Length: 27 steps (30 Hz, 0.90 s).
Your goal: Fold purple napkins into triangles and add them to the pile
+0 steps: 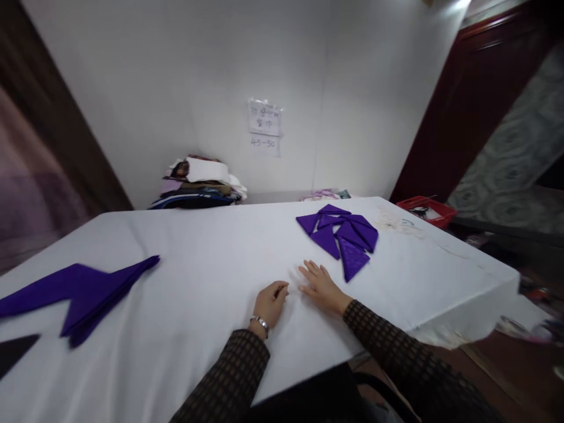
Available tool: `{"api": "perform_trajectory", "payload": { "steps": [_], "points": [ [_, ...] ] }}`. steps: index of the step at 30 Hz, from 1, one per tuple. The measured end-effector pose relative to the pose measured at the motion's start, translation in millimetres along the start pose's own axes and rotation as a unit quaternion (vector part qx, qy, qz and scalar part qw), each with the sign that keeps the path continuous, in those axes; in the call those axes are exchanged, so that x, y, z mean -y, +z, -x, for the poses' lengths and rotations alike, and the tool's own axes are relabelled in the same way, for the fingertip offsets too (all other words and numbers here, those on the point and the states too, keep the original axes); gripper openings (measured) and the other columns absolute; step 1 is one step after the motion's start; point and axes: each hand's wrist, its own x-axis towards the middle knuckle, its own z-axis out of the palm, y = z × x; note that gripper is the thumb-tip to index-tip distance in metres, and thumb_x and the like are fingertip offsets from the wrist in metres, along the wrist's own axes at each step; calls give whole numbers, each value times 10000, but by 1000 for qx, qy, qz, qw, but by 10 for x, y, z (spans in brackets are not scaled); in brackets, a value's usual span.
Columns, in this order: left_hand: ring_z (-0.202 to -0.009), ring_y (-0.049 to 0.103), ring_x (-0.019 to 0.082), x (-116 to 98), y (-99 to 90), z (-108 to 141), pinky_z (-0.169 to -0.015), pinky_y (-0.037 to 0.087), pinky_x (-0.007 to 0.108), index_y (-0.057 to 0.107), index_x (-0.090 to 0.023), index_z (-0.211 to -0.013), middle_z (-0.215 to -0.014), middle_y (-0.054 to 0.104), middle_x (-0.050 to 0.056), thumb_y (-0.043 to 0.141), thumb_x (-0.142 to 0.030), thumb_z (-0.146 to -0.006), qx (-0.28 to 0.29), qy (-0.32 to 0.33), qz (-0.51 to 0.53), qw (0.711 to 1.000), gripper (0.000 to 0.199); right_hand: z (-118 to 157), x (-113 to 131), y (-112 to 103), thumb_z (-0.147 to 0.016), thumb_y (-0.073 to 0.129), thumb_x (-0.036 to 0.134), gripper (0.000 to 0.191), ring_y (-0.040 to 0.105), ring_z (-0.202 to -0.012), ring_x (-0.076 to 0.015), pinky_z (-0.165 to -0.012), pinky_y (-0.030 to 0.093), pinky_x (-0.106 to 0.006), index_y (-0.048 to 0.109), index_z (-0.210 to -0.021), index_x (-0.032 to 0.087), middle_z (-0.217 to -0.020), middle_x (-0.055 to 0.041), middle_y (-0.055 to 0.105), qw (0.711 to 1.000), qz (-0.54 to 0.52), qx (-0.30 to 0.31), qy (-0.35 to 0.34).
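My left hand (pixel 270 301), with a silver watch (pixel 260 324) at the wrist, is closed above the white tablecloth (pixel 207 258). Its thumb and fingertips come together, and I cannot make out whether something small is between them. My right hand (pixel 322 286) is open, palm down with fingers apart, over the cloth and holding nothing. Just beyond it lie several purple folded napkins (pixel 353 258), triangles grouped in a rough ring. At the left lies a loose stack of larger purple cloths (pixel 90 294), away from both hands.
A pile of folded clothes (pixel 202 182) rests at the far edge against the wall. Two paper signs (pixel 265 119) are fixed above. A red basket (pixel 429 211) stands at the far right, past the table's corner. Dark cloth (pixel 15 352) shows at the lower left edge.
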Motion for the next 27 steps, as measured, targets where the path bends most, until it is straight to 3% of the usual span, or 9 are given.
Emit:
{"api": "perform_trajectory", "payload": {
  "steps": [3, 7, 10, 15, 19, 24, 27],
  "points": [
    [-796, 639, 161, -31, -4, 18, -755, 508, 304, 633, -209, -897, -848, 697, 25, 444, -203, -804, -49, 10, -41, 998, 211, -157, 343, 155, -888, 411, 351, 583, 197, -1390, -247, -1108, 163, -473, 308, -1429, 160, -1496, -135, 281, 996, -62, 26, -60],
    [-862, 616, 159, -34, -66, 22, -821, 489, 311, 621, -207, -905, -910, 692, 28, 422, -68, -748, -129, -30, -82, 988, 289, -338, 618, 391, -837, 394, 248, 608, 375, -1301, -253, -1072, 264, -468, 298, -1425, 125, -1403, -160, 428, 988, -126, -12, -90],
    [-853, 615, 162, 2, -138, 48, -820, 490, 311, 631, -211, -874, -889, 695, 21, 447, -65, -734, -144, -75, -114, 980, 273, -386, 648, 574, -857, 378, 290, 618, 441, -1252, -257, -1039, 314, -483, 243, -1438, 127, -1375, -162, 460, 983, -142, -29, -113],
    [-909, 612, 190, 67, -342, 116, -858, 479, 347, 636, -201, -979, -991, 683, 48, 521, -181, -773, -151, -116, -188, 964, 237, -335, 491, 809, -901, 341, 388, 585, 377, -1307, -262, -1061, 280, -507, 278, -1426, 137, -1398, -149, 443, 986, -75, -39, -147],
    [-1091, 545, 227, 119, -823, 116, -975, 404, 402, 624, -195, -1046, -1139, 638, 65, 573, -207, -772, -196, -92, -291, 932, 279, -333, 407, 887, -900, 320, 413, 516, 389, -1299, -275, -1053, 287, -520, 475, -1316, 152, -1364, -131, 490, 986, -24, -28, -165],
    [-1270, 389, 265, 247, -1783, 205, -1069, 267, 466, 604, -145, -1100, -1326, 503, 141, 537, -126, -782, -286, -143, -357, 878, 326, -358, 406, 916, -890, 325, 416, 475, 402, -1291, -279, -1037, 303, -524, 588, -1207, 179, -1359, -118, 499, 983, -8, -34, -180],
    [-1326, 309, 267, 371, -2274, 343, -1087, 227, 465, 581, -168, -1163, -1399, 435, 122, 494, -82, -793, -353, -225, -412, 809, 390, -358, 417, 915, -887, 329, 414, 470, 413, -1282, -280, -1026, 317, -524, 598, -1196, 183, -1350, -120, 508, 982, -13, -42, -183]
  ]
}}
